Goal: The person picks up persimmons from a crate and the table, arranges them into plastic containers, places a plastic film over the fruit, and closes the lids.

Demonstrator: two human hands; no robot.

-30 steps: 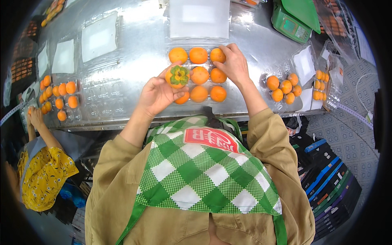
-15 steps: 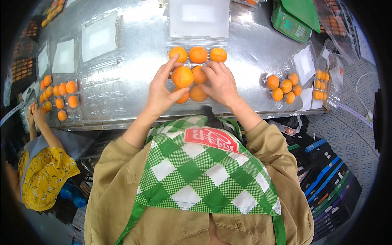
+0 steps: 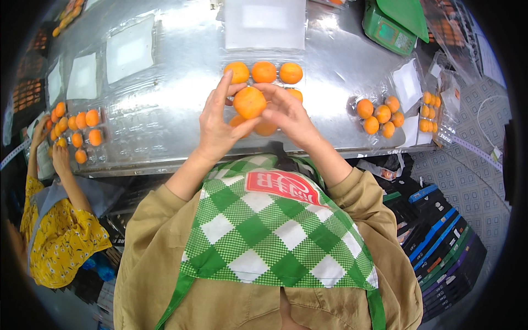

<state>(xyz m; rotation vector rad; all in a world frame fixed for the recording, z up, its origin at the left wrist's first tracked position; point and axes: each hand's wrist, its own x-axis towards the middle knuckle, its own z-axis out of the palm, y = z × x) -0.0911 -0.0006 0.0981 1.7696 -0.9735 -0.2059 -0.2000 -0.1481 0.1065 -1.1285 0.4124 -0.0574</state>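
Note:
A single orange (image 3: 249, 103) is held up above the clear plastic tray (image 3: 306, 61) in front of me. My left hand (image 3: 216, 116) grips its left side between thumb and fingers. From the right, my right hand (image 3: 292, 117) closes thumb and fingertips on the same orange. Beneath, a row of three oranges (image 3: 264, 72) fills the tray's far side. Nearer oranges (image 3: 265, 128) are partly hidden by my hands. The tray's lid with a white pad (image 3: 265, 27) lies folded back on the far side.
A metal table (image 3: 187, 82) spans the view. At right are a second tray of oranges (image 3: 383, 114), more packed fruit (image 3: 430, 111) and a green scale (image 3: 389, 32). On the left, a co-worker's hands (image 3: 61, 158) are at other oranges (image 3: 92, 117). Stacked crates (image 3: 440, 247) stand lower right.
My right hand has come up from the fruit in the tray to the raised orange, which has shifted slightly right. The co-worker's hands have moved apart over the fruit.

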